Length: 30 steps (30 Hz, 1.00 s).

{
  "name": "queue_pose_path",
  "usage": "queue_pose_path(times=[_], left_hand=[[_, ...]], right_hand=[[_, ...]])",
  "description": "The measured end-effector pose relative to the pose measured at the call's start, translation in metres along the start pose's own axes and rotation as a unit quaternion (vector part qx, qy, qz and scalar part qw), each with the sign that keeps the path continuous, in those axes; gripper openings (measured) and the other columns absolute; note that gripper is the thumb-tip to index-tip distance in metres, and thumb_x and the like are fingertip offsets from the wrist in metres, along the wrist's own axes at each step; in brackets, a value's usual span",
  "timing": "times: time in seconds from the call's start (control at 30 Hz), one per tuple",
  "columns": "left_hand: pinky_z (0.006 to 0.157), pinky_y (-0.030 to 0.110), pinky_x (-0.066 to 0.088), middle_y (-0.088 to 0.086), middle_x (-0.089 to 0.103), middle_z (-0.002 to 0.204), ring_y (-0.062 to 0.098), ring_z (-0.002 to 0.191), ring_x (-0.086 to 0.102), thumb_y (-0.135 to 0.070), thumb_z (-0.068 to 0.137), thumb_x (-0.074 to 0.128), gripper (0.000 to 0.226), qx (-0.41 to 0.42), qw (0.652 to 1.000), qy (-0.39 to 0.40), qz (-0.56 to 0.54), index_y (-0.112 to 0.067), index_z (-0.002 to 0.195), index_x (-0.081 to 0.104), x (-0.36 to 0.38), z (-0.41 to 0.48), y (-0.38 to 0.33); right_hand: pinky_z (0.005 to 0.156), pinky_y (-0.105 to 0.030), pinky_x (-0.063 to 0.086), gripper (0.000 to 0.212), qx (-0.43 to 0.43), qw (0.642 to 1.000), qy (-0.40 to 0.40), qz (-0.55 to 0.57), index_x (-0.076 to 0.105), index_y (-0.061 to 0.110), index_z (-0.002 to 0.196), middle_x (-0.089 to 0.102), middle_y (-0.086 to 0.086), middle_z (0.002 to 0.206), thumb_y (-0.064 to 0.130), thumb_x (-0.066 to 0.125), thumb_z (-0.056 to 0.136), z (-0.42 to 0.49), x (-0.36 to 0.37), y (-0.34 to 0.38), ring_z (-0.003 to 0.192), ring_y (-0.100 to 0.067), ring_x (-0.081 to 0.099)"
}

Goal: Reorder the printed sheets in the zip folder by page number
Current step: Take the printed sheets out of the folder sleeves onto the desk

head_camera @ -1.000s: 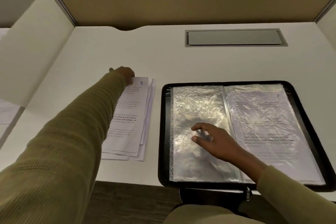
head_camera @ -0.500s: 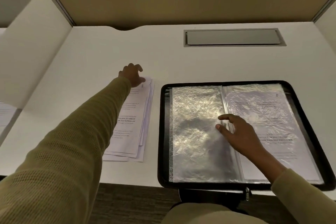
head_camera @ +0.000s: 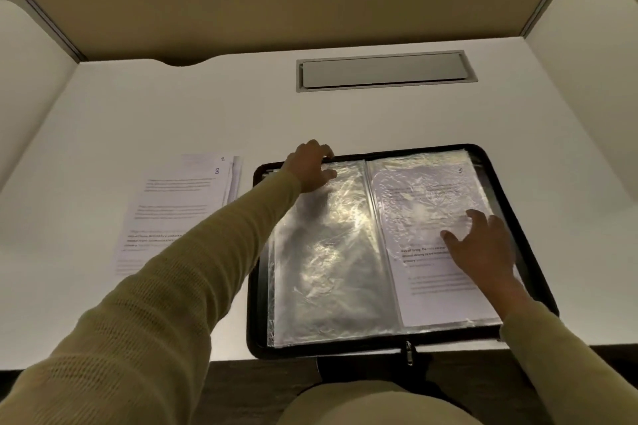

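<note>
Your zip folder (head_camera: 538,252) lies open flat at the near edge of the desk (head_camera: 172,107), toward 5 o'clock of the desktop, its zip pull (head_camera: 409,352) hanging over the front edge. Your left hand (head_camera: 309,166) sits at the folder's 11 o'clock corner: the fingers curl over the top edge of the empty clear sleeve (head_camera: 328,269) and the thumb lies on the plastic, but your knuckles hide the fingertips, so you cannot tell whether they pinch the sleeve. Your right hand (head_camera: 483,245) rests at the folder's 3 o'clock, fingers spread and flat on the filled sleeve (head_camera: 431,203). Crinkled plastic and glare blur the sheet inside, whose corner number looks like a 5. The loose sheets (head_camera: 179,210) lie stacked at 9 o'clock of the folder, just beside it; the top one shows an 8, another behind it a 2, the rest are covered, and your left arm cuts off their near right corner. The body text is too faint to read.
</note>
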<state>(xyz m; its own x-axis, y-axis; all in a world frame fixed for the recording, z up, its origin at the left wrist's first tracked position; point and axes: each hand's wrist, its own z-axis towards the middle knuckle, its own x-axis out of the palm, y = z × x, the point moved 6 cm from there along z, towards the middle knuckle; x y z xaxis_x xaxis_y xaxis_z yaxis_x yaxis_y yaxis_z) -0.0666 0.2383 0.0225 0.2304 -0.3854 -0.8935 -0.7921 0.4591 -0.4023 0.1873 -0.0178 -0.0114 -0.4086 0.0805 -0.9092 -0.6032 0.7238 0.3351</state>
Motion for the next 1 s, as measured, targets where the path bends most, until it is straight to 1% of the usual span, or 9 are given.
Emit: queue_pose_path(times=[0.13,0.3,0.37,0.47,0.63,0.77,0.87,0.93,1.0], left_hand=[[0.103,0.043,0.041,0.007,0.051,0.127,0.026,0.118,0.048,-0.041,0.088,0.067,0.045,0.030,0.999,0.011,-0.007,-0.022,0.127,0.056,0.022,0.008,-0.049],[0.104,0.040,0.040,0.005,0.050,0.130,0.024,0.120,0.047,-0.038,0.089,0.067,0.043,0.046,0.998,0.029,-0.021,-0.022,0.127,0.055,0.044,0.017,-0.098],[0.103,0.041,0.040,0.006,0.050,0.131,0.025,0.120,0.047,-0.038,0.089,0.066,0.044,0.046,0.998,0.029,-0.014,-0.021,0.128,0.054,0.049,0.022,-0.112],[0.104,0.043,0.040,0.007,0.049,0.133,0.027,0.124,0.046,-0.040,0.089,0.066,0.050,0.028,0.999,0.027,0.015,-0.021,0.133,0.052,0.055,0.028,-0.126],[0.106,0.045,0.037,0.007,0.045,0.139,0.029,0.129,0.041,-0.042,0.090,0.063,0.058,-0.001,0.998,0.031,0.056,-0.023,0.142,0.044,0.063,0.039,-0.140],[0.109,0.046,0.032,0.007,0.046,0.139,0.029,0.130,0.040,-0.036,0.093,0.060,0.056,-0.010,0.999,0.019,0.034,-0.023,0.144,0.042,0.062,0.047,-0.148],[0.110,0.046,0.030,0.006,0.048,0.137,0.028,0.129,0.041,-0.032,0.094,0.058,0.053,-0.015,1.000,0.017,0.007,-0.023,0.144,0.042,0.062,0.055,-0.155],[0.108,0.046,0.032,0.005,0.052,0.134,0.027,0.126,0.045,-0.029,0.093,0.059,0.049,-0.023,0.999,0.012,-0.018,-0.024,0.140,0.047,0.062,0.062,-0.159],[0.104,0.047,0.038,0.003,0.058,0.122,0.026,0.117,0.051,-0.027,0.090,0.064,0.039,-0.022,0.999,-0.002,-0.040,-0.025,0.128,0.057,0.059,0.067,-0.163]], right_hand=[[0.101,-0.052,0.043,0.075,0.032,0.999,0.000,0.000,0.040,0.009,0.146,0.042,-0.026,0.143,0.043,0.071,0.088,0.007,-0.014,-0.017,0.130,-0.046,0.043],[0.091,-0.046,0.048,0.057,0.007,0.998,-0.027,0.058,0.051,0.010,0.138,0.054,-0.020,0.127,0.034,0.071,0.090,0.017,-0.032,-0.028,0.118,-0.041,0.053],[0.086,-0.042,0.049,0.043,-0.004,0.995,-0.030,0.093,0.057,0.014,0.128,0.060,-0.014,0.122,0.031,0.071,0.091,0.023,-0.038,-0.031,0.111,-0.035,0.060],[0.074,-0.032,0.045,0.019,-0.011,0.991,-0.038,0.130,0.061,0.019,0.105,0.068,-0.005,0.103,0.026,0.072,0.091,0.031,-0.046,-0.036,0.096,-0.030,0.065],[0.066,-0.029,0.041,0.016,-0.062,0.985,-0.059,0.150,0.060,0.021,0.086,0.064,0.006,0.080,0.029,0.073,0.090,0.038,-0.056,-0.042,0.077,-0.021,0.061],[0.064,-0.027,0.041,0.014,-0.136,0.971,-0.105,0.166,0.064,0.020,0.086,0.060,0.005,0.085,0.030,0.071,0.092,0.035,-0.063,-0.045,0.077,-0.016,0.058],[0.063,-0.027,0.043,0.009,-0.182,0.955,-0.131,0.195,0.068,0.017,0.090,0.062,0.003,0.088,0.024,0.071,0.092,0.033,-0.066,-0.049,0.078,-0.017,0.060],[0.063,-0.023,0.043,0.006,-0.205,0.944,-0.131,0.223,0.070,0.016,0.096,0.060,0.008,0.091,0.021,0.070,0.093,0.032,-0.066,-0.050,0.077,-0.014,0.060],[0.065,-0.018,0.043,0.011,-0.223,0.938,-0.119,0.237,0.069,0.015,0.103,0.058,0.010,0.096,0.020,0.069,0.094,0.033,-0.064,-0.051,0.079,-0.011,0.059]])
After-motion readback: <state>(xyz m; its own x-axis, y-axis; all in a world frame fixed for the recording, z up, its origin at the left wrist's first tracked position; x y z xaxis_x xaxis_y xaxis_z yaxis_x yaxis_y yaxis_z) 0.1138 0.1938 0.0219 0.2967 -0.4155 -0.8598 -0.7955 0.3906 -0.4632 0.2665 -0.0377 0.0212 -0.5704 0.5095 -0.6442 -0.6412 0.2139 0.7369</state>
